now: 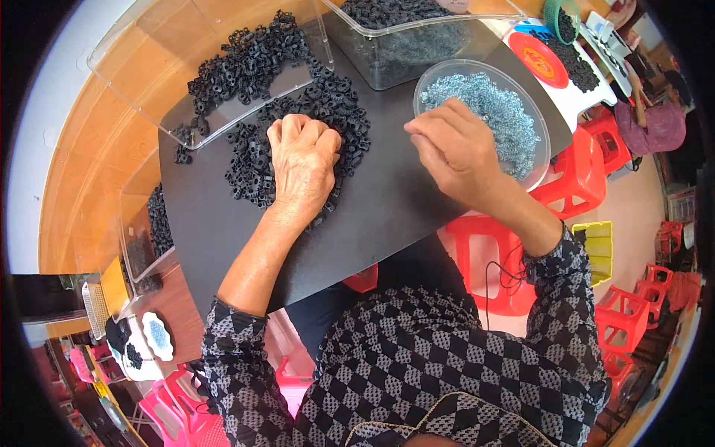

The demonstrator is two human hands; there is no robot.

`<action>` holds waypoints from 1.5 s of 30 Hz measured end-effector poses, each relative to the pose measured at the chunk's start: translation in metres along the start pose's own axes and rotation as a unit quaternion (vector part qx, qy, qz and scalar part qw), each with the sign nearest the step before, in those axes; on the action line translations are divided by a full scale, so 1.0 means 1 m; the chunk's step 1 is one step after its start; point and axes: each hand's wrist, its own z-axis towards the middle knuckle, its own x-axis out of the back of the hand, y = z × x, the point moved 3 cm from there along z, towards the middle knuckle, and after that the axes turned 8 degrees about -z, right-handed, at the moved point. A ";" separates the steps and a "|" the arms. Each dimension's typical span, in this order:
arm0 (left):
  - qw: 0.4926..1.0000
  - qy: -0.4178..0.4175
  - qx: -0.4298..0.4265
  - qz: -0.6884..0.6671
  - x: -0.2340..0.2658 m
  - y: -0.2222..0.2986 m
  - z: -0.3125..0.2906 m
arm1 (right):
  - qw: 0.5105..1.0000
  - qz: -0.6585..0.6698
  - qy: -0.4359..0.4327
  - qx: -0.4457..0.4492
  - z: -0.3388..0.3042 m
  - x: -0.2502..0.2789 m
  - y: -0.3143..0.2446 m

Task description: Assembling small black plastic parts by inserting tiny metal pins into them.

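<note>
My left hand (pixel 304 160) rests on a heap of small black plastic parts (pixel 346 112) on the dark tabletop (pixel 372 201). Its fingers curl down into the heap, and whatever they hold is hidden beneath them. My right hand (pixel 460 155) is raised at the left side of a round clear tub (pixel 546 145), covering part of its rim. Thumb and fingertips are pinched together there, pointing left, and anything between them is too small to make out. Inside the tub lies a mass of tiny shiny bluish metal pieces (pixel 488 100) that look like springs.
A tipped clear bin (pixel 324 45) spills black parts at the upper left; another clear bin (pixel 387 71) stands behind the tub. A red round lid (pixel 538 59) lies farther right. Red stools (pixel 573 182) stand beside the table. Another person (pixel 652 127) sits at the far right.
</note>
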 end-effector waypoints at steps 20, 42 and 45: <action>0.972 0.040 0.184 -0.140 0.055 0.017 -0.022 | 0.993 0.013 -0.101 -0.054 -0.022 -0.055 -0.031; 0.655 0.122 0.457 -0.589 0.044 0.071 -0.115 | 0.974 -0.135 -0.109 -0.144 -0.046 0.018 0.037; 0.641 0.119 0.467 -0.597 0.039 0.076 -0.114 | 0.975 -0.091 -0.170 -0.107 -0.058 0.013 0.050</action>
